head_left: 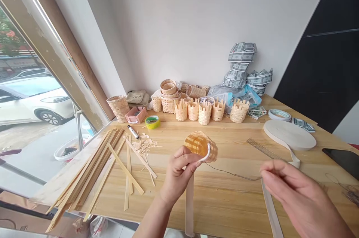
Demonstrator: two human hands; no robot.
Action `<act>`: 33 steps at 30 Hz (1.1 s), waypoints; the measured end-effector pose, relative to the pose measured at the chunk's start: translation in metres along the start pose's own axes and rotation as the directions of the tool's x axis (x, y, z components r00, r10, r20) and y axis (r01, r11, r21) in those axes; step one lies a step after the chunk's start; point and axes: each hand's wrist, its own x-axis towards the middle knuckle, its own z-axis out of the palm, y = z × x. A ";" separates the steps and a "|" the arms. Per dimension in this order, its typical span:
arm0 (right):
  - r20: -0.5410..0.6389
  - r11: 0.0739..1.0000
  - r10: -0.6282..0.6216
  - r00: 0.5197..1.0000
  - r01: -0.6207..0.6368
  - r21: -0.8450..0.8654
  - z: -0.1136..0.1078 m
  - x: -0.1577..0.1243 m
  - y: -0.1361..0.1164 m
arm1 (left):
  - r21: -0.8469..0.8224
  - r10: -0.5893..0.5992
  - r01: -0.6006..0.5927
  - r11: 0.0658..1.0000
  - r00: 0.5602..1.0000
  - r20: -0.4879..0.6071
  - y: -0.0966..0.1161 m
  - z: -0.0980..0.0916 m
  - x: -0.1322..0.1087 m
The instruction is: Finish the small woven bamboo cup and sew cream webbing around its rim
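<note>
My left hand [181,167] is closed on the rim of a small woven basket [213,149], which lies tilted with its mouth toward me. White cloth tape [207,153] covers part of the basket's rim, and a length of pale tape [190,208] hangs below my left hand. From the rim a dark thread [232,174] runs slackly to my right hand [291,189], whose thumb and forefinger pinch it. Whether a needle is between those fingertips cannot be made out.
Wood strips [92,170] and a marker [133,132] lie at left. Several unfinished woven baskets [204,113] stand along the back by green-yellow tape [152,122]. At right are a large roll of cloth tape [291,135], a ruler [263,148] and a phone [342,161].
</note>
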 end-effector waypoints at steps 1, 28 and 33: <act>0.058 0.999 -0.010 0.998 0.012 -0.037 0.006 0.003 -0.009 | -0.047 -0.022 0.023 0.999 0.999 0.023 0.000 -0.001 -0.001; 0.630 0.771 -0.060 0.774 0.437 -0.463 0.037 0.038 -0.060 | 0.228 0.115 -0.280 0.932 0.829 0.548 0.002 -0.014 0.000; 0.651 0.832 -0.069 0.756 0.404 -0.380 0.035 0.039 -0.066 | 0.271 0.103 -0.301 0.914 0.820 0.563 0.004 -0.015 0.001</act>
